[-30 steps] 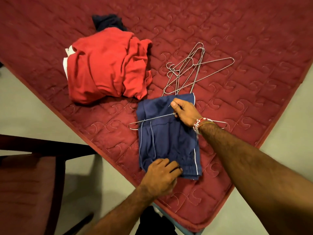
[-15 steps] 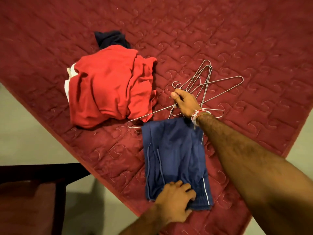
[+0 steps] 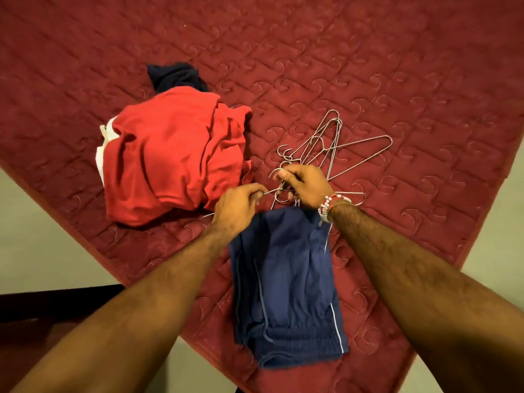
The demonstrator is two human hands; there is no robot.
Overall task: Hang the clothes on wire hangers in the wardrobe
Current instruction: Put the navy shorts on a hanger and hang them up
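Folded navy blue shorts [image 3: 286, 287] with a white side stripe lie on the red quilted mattress [image 3: 368, 66]. Just beyond their far edge, both hands meet on one wire hanger [image 3: 358, 195]. My left hand [image 3: 236, 209] pinches the hanger's wire near its neck. My right hand [image 3: 304, 187], with a beaded bracelet at the wrist, grips the hanger by its hook. Several more wire hangers [image 3: 340, 148] lie in a loose pile just behind my right hand. A crumpled red garment [image 3: 173, 154] sits to the left of the hands.
A dark navy cloth [image 3: 175, 78] lies behind the red garment, and a white cloth [image 3: 103, 146] peeks out at its left. The mattress edge runs diagonally, with pale floor [image 3: 42, 236] at the left and lower right. A dark wooden chair [image 3: 51, 304] stands at lower left.
My left hand let go of the shorts' waistband and came forward to the hanger. My right hand stayed on the hanger at the shorts' far edge. The view has shifted forward.
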